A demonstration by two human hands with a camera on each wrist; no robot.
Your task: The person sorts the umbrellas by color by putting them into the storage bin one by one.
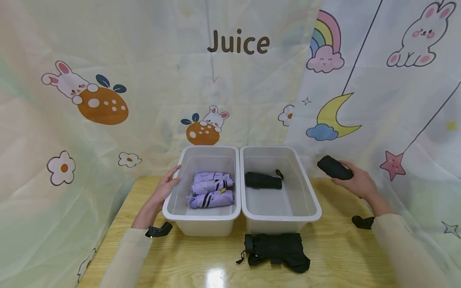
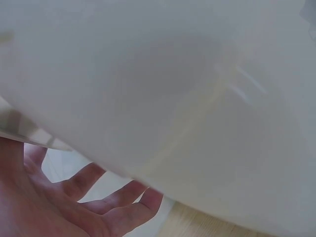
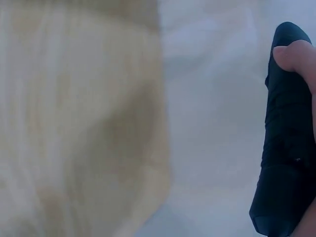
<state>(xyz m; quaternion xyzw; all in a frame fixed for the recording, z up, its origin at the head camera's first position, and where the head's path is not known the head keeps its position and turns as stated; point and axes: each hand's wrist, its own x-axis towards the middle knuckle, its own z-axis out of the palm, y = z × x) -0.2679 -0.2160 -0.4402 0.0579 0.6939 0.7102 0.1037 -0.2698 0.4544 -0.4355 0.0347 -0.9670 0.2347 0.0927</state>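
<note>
My right hand [image 1: 360,182] grips a black folded umbrella [image 1: 334,167] in the air to the right of the right bin. In the right wrist view the thumb lies along the upper part of the umbrella [image 3: 286,128]. At the left bin [image 1: 207,218], my left hand [image 1: 166,190] rests against the outer left side. Its fingers [image 2: 131,212] are loosely bent with the tips at the wall in the left wrist view. Several purple folded umbrellas [image 1: 212,199] lie inside that bin. One black folded umbrella [image 1: 263,181] lies in the right bin [image 1: 281,218].
Another black umbrella [image 1: 275,250], looser in its folds, lies on the wooden table [image 1: 187,260] in front of the right bin. The two white bins stand side by side. Behind them and at both sides hangs a printed curtain [image 1: 155,96].
</note>
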